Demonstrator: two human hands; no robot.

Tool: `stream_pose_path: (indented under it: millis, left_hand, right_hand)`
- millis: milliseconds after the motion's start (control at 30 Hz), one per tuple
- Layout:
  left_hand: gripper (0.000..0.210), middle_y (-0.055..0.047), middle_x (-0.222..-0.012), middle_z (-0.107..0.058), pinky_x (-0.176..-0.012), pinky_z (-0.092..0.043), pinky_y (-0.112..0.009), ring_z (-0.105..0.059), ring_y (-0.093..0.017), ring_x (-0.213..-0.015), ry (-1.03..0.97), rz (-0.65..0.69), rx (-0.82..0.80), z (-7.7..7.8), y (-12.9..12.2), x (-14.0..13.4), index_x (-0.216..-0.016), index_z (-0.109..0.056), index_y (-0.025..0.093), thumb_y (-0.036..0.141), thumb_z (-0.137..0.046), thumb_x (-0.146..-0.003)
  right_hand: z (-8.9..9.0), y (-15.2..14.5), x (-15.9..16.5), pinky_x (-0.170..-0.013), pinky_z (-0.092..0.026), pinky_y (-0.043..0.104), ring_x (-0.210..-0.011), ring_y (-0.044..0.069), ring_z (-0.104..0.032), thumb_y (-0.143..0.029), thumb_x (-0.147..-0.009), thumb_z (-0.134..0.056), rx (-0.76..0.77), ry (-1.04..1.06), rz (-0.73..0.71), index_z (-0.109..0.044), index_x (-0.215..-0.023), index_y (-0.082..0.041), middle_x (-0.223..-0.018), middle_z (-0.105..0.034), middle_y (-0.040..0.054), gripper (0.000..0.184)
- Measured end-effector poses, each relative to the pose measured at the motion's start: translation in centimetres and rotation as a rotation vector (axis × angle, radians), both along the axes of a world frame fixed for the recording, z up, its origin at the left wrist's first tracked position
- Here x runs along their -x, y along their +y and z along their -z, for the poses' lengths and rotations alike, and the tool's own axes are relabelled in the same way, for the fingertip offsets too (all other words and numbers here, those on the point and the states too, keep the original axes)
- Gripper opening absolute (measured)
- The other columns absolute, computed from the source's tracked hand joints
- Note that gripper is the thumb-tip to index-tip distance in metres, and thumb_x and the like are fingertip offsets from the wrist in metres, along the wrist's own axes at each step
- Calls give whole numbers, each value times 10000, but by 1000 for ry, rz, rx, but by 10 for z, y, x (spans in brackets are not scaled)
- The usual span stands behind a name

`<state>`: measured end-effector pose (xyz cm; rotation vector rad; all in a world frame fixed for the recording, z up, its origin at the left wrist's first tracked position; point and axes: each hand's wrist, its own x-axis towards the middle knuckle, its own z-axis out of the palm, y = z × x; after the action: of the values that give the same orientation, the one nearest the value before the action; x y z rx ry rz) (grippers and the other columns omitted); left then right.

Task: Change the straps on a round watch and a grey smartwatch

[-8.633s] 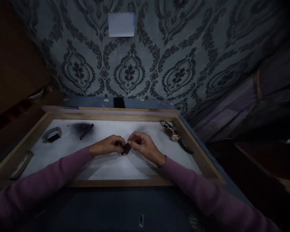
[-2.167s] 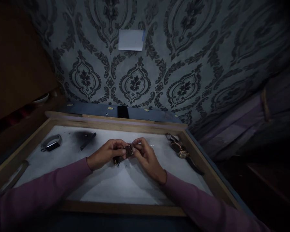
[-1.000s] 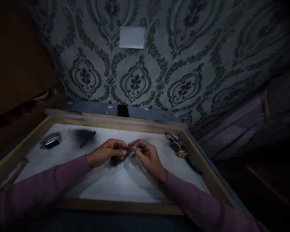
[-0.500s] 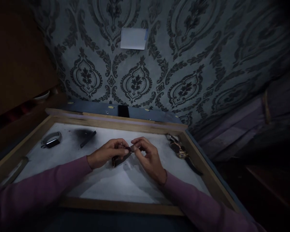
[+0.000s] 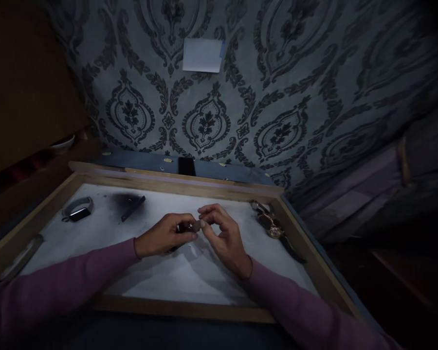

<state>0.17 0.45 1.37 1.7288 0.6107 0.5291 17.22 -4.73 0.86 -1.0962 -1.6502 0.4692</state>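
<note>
Over the middle of the tray, my left hand is closed around a small wristwatch. Its round, dull grey case shows between the fingertips, and most of its dark strap is hidden by the hand. My right hand has its thumb and fingertips pinched at the right edge of the case, the other fingers curled above. Poor light leaves the details of the case unclear.
The wooden-framed tray has a pale bottom. On its left lie a grey-banded smartwatch, a dark flat bar and a greyish strap-like item. Several watches lie at right. A black phone-like slab sits behind.
My left hand has turned and shifted slightly, so the round case now faces me more. The strap hanging below it is now mostly covered. My right hand stays nearly in place.
</note>
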Motion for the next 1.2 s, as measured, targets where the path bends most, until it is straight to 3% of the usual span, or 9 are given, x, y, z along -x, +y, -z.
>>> stream_pose_path:
  millis: [167,300,400,467,633,767,967,1067,1200]
  left_hand:
    - [183,39,-621,-451,-540,-330,-211,-418,-97,-588,-14,21,16,-2,5,2,-728,-552,164,308,-588,-834]
    - [232,23,-644,-517,-563,-379,-220,-467,-98,-582,-107,27,152,-3,11,5,-768,-559,151,363,-611,-847]
    - [284,10,-667,-549,-588,-427,-245,-519,-113,-587,-210,27,264,-3,15,8,-783,-547,145,407,-647,-830]
    - [292,5,-684,-559,-592,-440,-254,-537,-120,-592,-245,30,302,-3,17,8,-811,-556,143,417,-653,-827]
    - [203,-10,-748,-597,-656,-434,-245,-551,-125,-683,-232,8,314,0,22,10,-863,-630,139,336,-650,-818]
    - [139,-41,-838,-661,-766,-447,-283,-583,-149,-784,-212,-20,357,0,25,12,-856,-674,141,247,-633,-776]
    - [214,-50,-875,-675,-771,-446,-297,-600,-167,-819,-222,-11,435,5,26,11,-924,-681,150,209,-667,-719]
    - [224,-42,-869,-664,-768,-433,-289,-589,-160,-813,-220,-33,373,5,24,10,-929,-674,146,203,-684,-712]
    - [188,-33,-874,-638,-804,-416,-295,-566,-165,-855,-198,-108,175,-1,22,9,-914,-658,147,222,-688,-745]
  right_hand:
    - [0,1,-1,-721,-476,313,-891,197,-591,-191,-889,-535,57,32,-16,-558,-728,-206,-945,-607,71,163]
    - [4,1,-2,-762,-477,317,-974,199,-583,-259,-918,-528,169,61,-143,-564,-932,-208,-1040,-601,81,65]
    - [10,3,-2,-773,-486,319,-1022,208,-585,-290,-880,-597,323,67,-278,-478,-1178,-214,-1119,-605,85,330]
    - [15,5,-3,-769,-484,318,-975,200,-604,-295,-875,-610,413,78,-349,-437,-1235,-211,-1083,-630,74,408]
    - [21,8,-2,-729,-473,303,-816,172,-613,-345,-888,-602,493,157,-402,-532,-1077,-190,-907,-652,36,254]
    - [23,10,-2,-539,-440,234,-671,136,-568,-386,-834,-666,572,300,-386,-551,-959,-194,-826,-615,10,256]
    - [26,12,-2,-528,-446,233,-602,110,-555,-376,-797,-706,623,422,-392,-546,-950,-183,-785,-618,-2,294]
    - [26,12,-1,-515,-428,222,-582,97,-534,-354,-790,-713,623,438,-388,-535,-983,-188,-762,-607,-17,311]
    - [26,12,-1,-507,-412,211,-580,93,-512,-342,-797,-709,618,439,-396,-512,-1075,-202,-740,-587,-34,368]
